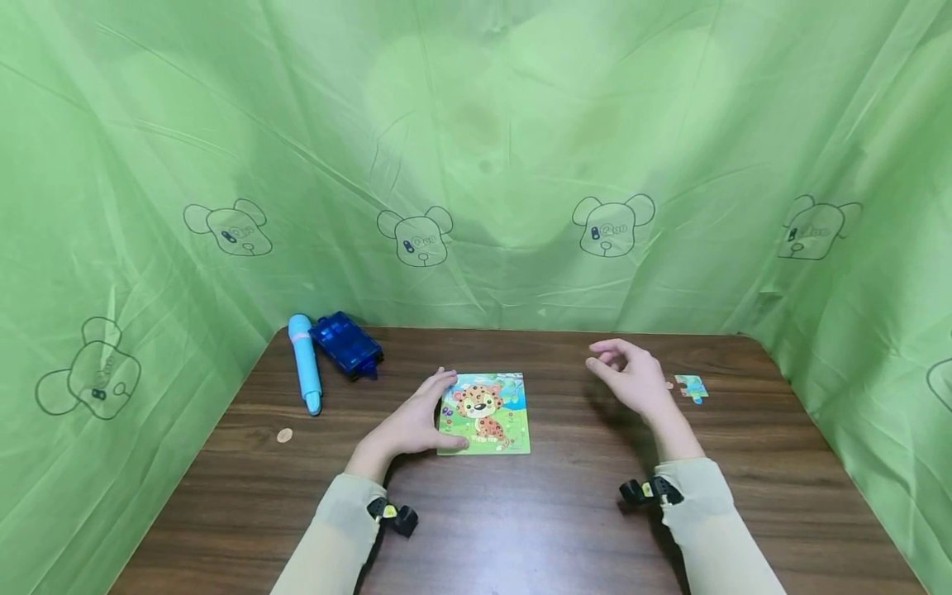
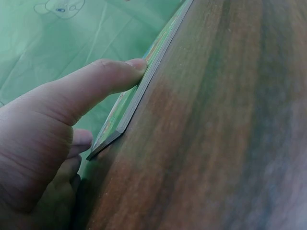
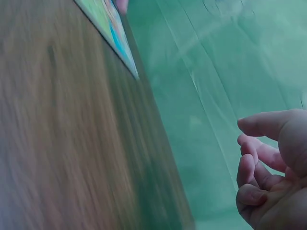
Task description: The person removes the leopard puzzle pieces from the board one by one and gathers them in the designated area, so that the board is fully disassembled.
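Observation:
A square picture board with a spotted cartoon leopard on it lies flat on the table. My left hand holds its left side, the thumb on the front edge and the fingers at the back left corner. In the left wrist view the thumb presses on the board's rim; the other fingers are partly hidden behind it. My right hand hovers over the table to the right of the board, its fingers loosely bent and holding nothing. Beyond that hand lies a blue and green jigsaw piece.
At the back left stand out a light blue pen-like stick and a dark blue translucent case. A small round tan disc lies near the left edge. Green cloth hangs around the brown wooden table.

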Demonstrator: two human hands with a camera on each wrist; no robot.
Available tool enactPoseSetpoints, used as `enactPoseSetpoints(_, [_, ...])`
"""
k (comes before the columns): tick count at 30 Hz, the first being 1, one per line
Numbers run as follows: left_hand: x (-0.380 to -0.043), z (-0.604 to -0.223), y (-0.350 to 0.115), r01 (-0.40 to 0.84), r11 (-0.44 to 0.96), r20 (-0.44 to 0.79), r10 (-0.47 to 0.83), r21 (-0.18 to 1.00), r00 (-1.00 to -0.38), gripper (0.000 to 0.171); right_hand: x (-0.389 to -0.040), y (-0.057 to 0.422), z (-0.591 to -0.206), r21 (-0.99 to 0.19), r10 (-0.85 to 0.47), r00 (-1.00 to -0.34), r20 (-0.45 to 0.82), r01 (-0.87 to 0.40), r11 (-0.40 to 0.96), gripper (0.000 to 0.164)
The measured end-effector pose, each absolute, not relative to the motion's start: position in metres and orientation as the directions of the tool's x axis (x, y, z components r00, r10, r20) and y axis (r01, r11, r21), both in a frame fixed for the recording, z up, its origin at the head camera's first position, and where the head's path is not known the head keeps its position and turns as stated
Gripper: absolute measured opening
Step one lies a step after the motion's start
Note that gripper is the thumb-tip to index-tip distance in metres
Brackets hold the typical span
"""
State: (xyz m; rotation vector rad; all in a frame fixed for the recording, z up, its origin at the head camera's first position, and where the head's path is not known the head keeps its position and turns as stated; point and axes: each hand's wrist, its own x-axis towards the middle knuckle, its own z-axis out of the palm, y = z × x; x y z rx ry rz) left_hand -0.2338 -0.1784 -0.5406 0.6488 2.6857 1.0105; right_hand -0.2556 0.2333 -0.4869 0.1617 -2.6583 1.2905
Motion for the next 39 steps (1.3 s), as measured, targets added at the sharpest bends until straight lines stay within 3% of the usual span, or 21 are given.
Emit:
enactPoseSetpoints(8, [-0.233, -0.541, -0.177, 0.328, 0.695, -0.032, 0.451, 0.639, -0.892, 0.126, -0.249, 0.166, -0.495, -0.795, -0.156, -0.971, 0.179, -0.236, 0.559, 0.03])
enactPoseSetpoints(20, [-0.233, -0.541, -0.176, 0.33, 0.665, -0.02, 0.461, 0.67, -0.887, 0.131, -0.251, 0.071, -0.507, -0.866, -0.203, -0.978, 0.051, -0.145, 0.478, 0.03])
enactPoseSetpoints(30, [-0.233, -0.539, -0.177, 0.335, 0.657, -0.013, 0.465, 0.676, -0.885, 0.129, -0.253, 0.048, -0.519, -0.863, -0.228, -0.974, 0.005, -0.12, 0.491, 0.03])
enactPoseSetpoints(39, [-0.234, -0.54, -0.177, 0.333, 0.666, -0.021, 0.465, 0.668, -0.885, 0.127, -0.254, 0.049, -0.528, -0.858, -0.223, -0.974, -0.041, -0.08, 0.507, 0.039])
